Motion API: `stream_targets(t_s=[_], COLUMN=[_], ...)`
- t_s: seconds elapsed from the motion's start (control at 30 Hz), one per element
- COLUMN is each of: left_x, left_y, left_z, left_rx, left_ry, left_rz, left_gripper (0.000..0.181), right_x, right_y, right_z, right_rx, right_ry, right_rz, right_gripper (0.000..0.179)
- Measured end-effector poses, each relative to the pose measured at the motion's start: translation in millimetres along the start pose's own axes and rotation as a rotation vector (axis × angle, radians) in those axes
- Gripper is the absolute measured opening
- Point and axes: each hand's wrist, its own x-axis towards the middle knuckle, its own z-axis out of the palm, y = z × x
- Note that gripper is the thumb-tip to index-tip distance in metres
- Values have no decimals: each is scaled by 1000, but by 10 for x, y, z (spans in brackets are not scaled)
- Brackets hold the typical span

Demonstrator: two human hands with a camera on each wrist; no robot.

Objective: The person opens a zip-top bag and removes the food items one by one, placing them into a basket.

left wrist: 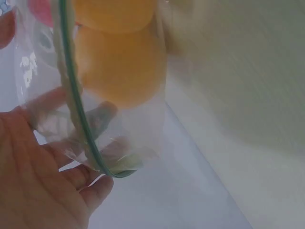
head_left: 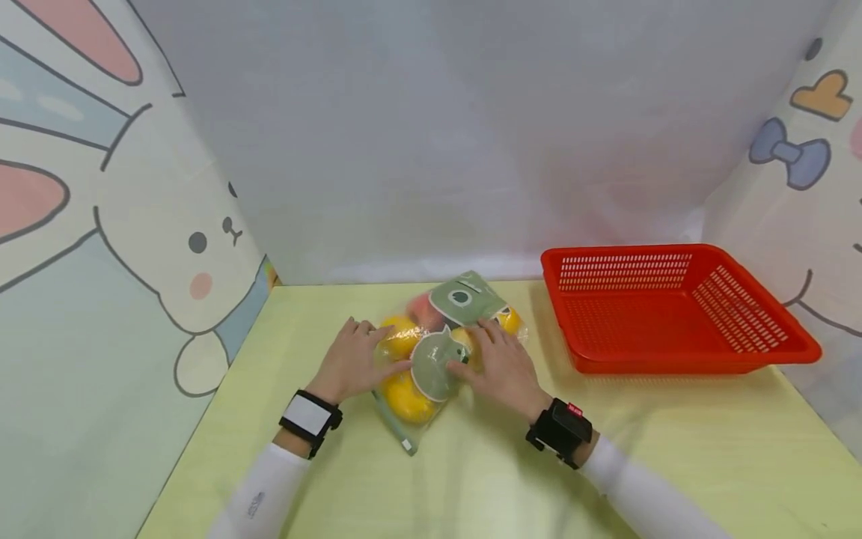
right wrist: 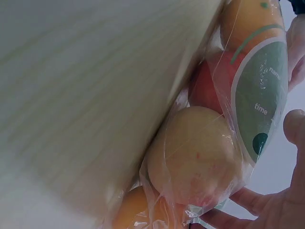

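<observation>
A clear zip bag (head_left: 436, 367) with green printed patches and a green zipper strip lies on the table, filled with several round fruits. Inside are yellow-orange fruits (head_left: 408, 398), a red one (right wrist: 208, 86) and a pale yellow one with a pink blush (right wrist: 195, 155). My left hand (head_left: 350, 363) rests on the bag's left side, fingers spread and fairly straight, near the green zipper strip (left wrist: 76, 95). On the right side, my right hand (head_left: 501, 367) touches the bag with extended fingers. Its thumb stands off the plastic in the right wrist view.
A red plastic basket (head_left: 680, 359) with slotted walls stands at the right of the pale yellow-green table (head_left: 471, 479). A white cloth wall (head_left: 431, 150) rises behind, with cartoon-printed panels at both sides.
</observation>
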Motion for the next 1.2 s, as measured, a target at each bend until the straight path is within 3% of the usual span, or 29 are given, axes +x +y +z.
stream_targets(t_s=[0.23, 0.4, 0.63, 0.77, 0.83, 0.93, 1.07, 1.2], left_x=[-276, -425, -545, -568, -586, -631, -722, -807], left_y=[259, 419, 718, 814, 814, 778, 720, 689], left_z=[17, 54, 98, 126, 139, 143, 115, 68], left_rx=[21, -2, -30, -27, -19, -23, -41, -71], left_ry=[24, 11, 27, 41, 65, 150, 280, 335], left_rz=[40, 37, 91, 119, 122, 119, 146, 191], left_gripper=[87, 88, 88, 88, 87, 84, 78, 67], right_x=[127, 211, 292, 295, 253, 121, -159, -451], right_y=[118, 248, 319, 331, 333, 311, 241, 164], right_z=[-29, -85, -97, -86, -92, -126, -201, -286], right_rx=[9, 1, 22, 36, 39, 28, -34, -78], right_ry=[9, 21, 26, 31, 35, 42, 66, 80], right_rz=[-21, -28, -14, 6, 2, -29, -87, -123], right_gripper=[90, 79, 70, 70, 67, 62, 56, 47])
